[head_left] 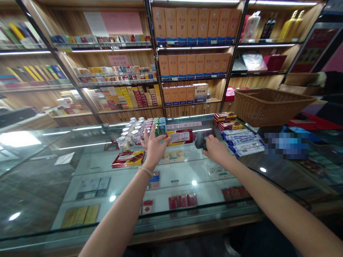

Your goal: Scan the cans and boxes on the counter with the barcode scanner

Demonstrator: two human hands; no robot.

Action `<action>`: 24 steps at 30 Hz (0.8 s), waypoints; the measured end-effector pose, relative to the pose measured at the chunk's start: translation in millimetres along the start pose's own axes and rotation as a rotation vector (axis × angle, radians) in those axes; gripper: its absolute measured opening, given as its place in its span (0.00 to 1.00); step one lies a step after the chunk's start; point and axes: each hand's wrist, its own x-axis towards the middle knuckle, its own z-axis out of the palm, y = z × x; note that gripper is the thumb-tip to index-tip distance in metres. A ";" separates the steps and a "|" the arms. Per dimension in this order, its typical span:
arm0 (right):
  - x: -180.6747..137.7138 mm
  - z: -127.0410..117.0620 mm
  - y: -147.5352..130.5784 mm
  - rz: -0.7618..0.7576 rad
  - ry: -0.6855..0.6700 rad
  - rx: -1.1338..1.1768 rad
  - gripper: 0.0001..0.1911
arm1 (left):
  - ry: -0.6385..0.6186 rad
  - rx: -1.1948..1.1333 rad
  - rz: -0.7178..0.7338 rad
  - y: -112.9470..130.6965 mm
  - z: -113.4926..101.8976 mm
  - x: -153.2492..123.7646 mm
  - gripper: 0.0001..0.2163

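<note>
Between the thumb and index finger of my left hand [155, 146] is the end of a red and yellow packaged chocolate bar [180, 137], its pale printed label facing me. The other fingers of that hand are spread. To the right, my right hand [215, 148] grips a dark handheld barcode scanner [200, 140], its head pointing toward the bar. A small pile of similar chocolate bars [128, 159] lies on the glass to the left of my left hand. Just beyond that hand stand rows of small jars [136, 135] with white lids.
The glass counter [184, 171] has cigarette packs [183, 201] showing beneath its top. On the right lie stacked chocolate bars [227, 120], blue and white packets [242, 141] and a wicker basket [270, 107]. Shelves behind hold orange boxes [193, 26]. A cable [284, 189] runs beside my right forearm.
</note>
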 end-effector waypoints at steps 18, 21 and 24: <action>-58.0 -59.2 4.9 0.187 0.327 1.206 0.21 | 0.088 -0.123 -0.027 -9.9 2.0 5.1 0.07; -79.4 -64.8 -10.8 0.230 0.245 1.288 0.21 | 0.097 -0.146 -0.044 -7.5 1.5 3.6 0.09; -90.5 -64.0 -25.3 0.231 0.194 1.194 0.20 | 0.102 -0.158 -0.044 -4.1 0.6 1.9 0.10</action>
